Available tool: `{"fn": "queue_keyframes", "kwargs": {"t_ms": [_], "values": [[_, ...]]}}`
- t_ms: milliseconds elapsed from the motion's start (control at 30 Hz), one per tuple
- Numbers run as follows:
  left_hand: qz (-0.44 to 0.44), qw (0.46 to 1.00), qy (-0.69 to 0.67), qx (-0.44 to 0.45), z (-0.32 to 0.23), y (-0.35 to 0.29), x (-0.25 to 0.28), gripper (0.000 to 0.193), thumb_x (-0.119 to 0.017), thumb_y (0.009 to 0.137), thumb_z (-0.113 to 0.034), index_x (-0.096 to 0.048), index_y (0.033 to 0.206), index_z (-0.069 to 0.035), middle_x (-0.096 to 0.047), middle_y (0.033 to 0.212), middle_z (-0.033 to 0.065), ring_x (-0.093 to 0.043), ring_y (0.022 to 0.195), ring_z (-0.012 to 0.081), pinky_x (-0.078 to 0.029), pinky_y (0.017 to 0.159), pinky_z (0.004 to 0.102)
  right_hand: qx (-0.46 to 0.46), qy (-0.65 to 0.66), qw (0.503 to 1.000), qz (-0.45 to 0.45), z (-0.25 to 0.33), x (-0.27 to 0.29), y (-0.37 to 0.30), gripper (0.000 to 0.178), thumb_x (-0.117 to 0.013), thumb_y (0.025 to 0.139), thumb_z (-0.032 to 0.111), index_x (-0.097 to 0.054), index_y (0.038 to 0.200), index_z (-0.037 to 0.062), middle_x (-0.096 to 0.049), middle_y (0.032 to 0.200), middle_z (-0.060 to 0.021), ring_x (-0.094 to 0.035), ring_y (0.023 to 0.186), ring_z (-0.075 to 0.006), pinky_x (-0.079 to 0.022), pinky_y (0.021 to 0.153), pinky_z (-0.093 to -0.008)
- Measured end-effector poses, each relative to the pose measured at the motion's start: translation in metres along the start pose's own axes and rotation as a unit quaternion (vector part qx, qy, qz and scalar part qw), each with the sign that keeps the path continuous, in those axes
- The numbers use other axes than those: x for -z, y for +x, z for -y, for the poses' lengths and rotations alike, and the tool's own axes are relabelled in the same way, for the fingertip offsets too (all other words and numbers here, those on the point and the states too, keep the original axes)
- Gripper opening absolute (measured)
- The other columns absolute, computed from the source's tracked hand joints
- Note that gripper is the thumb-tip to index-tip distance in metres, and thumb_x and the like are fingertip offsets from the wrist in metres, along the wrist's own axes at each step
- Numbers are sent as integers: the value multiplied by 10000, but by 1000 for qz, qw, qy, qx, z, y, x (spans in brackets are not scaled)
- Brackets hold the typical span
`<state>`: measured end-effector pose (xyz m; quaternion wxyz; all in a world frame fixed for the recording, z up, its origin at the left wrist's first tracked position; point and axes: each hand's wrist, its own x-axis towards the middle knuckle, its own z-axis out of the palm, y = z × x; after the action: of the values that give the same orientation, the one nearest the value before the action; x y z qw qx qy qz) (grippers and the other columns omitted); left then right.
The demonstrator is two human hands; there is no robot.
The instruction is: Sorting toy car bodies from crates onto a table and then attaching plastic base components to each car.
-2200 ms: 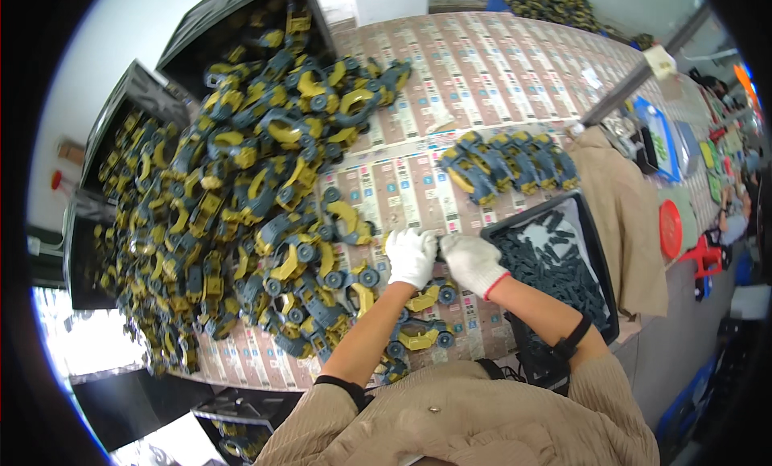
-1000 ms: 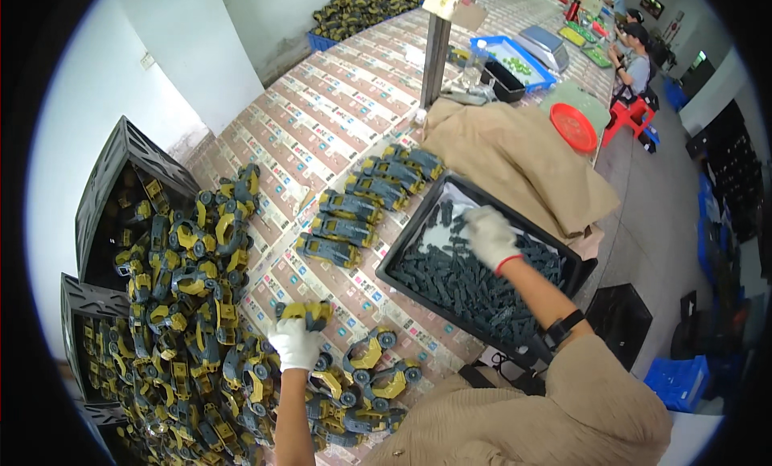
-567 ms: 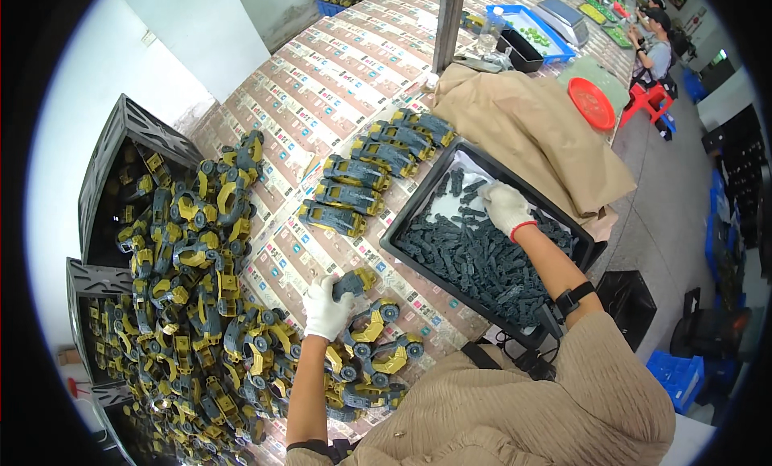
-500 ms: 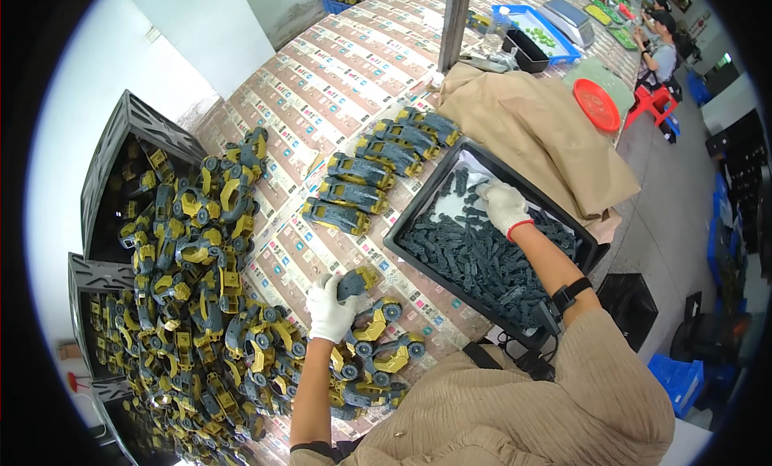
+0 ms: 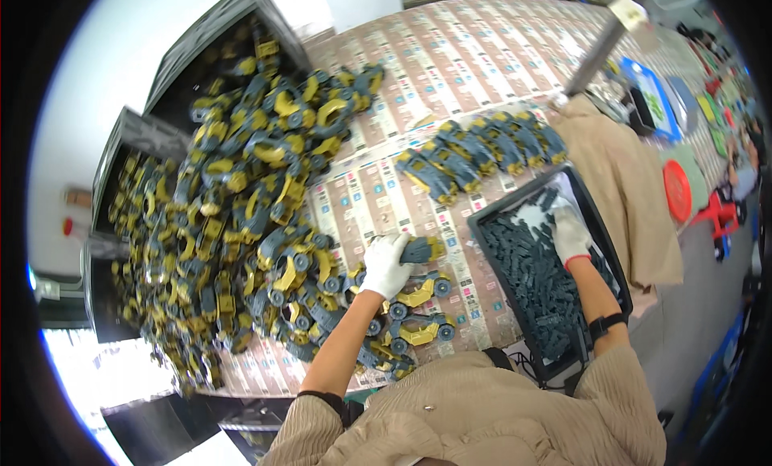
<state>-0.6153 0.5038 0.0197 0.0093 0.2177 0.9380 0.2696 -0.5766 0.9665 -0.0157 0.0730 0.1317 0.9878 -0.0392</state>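
Observation:
My left hand (image 5: 388,265), in a white glove, is closed around a grey-and-yellow toy car (image 5: 421,250) just above the table. Below it several unfinished-looking toy cars (image 5: 422,294) with black wheels lie by the table's near edge. My right hand (image 5: 572,231), also gloved, reaches into a black tray (image 5: 605,237) on the right. Loose dark grey plastic parts (image 5: 531,285) fill most of that tray, and a white patch of its bottom shows by the fingers. Blur hides whether those fingers hold a part.
A large heap of toy cars (image 5: 241,184) spills from black crates (image 5: 217,44) on the left. Several cars stand in a row (image 5: 482,151) beyond the tray. Brown cloth (image 5: 623,188) covers the table's right side, near a post (image 5: 599,56) and a red stool (image 5: 721,218).
My view has swung, so the table and heap sit further right. The left hand still holds the toy car, and the right hand stays within the tray.

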Motion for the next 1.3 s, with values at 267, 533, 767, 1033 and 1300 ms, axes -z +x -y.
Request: {"fn": "queue_keyframes", "kwargs": {"t_ms": [267, 533, 767, 1033, 1300], "values": [[17, 999, 31, 27, 2, -15, 6, 534, -826, 715, -205, -671, 1226, -204, -673, 1079, 85, -627, 1081, 321, -463, 948, 473, 2, 26, 999, -39, 15, 14, -18, 243, -651, 909, 158, -672, 1107, 19, -689, 1152, -228, -661, 1069, -439, -527, 939, -504], [-87, 996, 7, 8, -6, -8, 9, 571, -843, 635, -142, -664, 1176, -99, -681, 1169, 122, -657, 1067, 349, -537, 895, 454, -91, 92, 989, -76, 12, 22, -16, 303, -705, 870, 150, -678, 1147, 30, -674, 1185, -241, -636, 1142, -434, -512, 971, -492], [-89, 996, 11, 10, -6, -11, 11, 557, -799, 648, -115, -656, 1186, -102, -674, 1172, 125, -656, 1053, 359, -532, 879, 473, 20, 46, 996, -68, 9, 13, -13, 305, -695, 864, 142, -700, 1163, 83, -677, 1225, -176, -642, 1151, -381, -511, 1006, -459], [-88, 995, 33, 16, -2, -15, 4, 588, -796, 680, -123, -639, 1246, -98, -659, 1228, 126, -633, 1113, 355, -512, 931, 474, 48, 58, 996, -38, 18, 27, -15, 249, -707, 818, 57, -699, 1066, 76, -682, 1097, -164, -637, 1089, -383, -521, 939, -448], [-96, 995, -9, 38, -5, -17, 13, 541, -784, 681, -138, -656, 1203, -82, -687, 1154, 136, -658, 1043, 360, -538, 902, 449, 16, 26, 1000, -5, 28, 47, 0, 303, -708, 768, 104, -750, 1064, 48, -691, 1159, -194, -631, 1147, -373, -514, 999, -448]]}}
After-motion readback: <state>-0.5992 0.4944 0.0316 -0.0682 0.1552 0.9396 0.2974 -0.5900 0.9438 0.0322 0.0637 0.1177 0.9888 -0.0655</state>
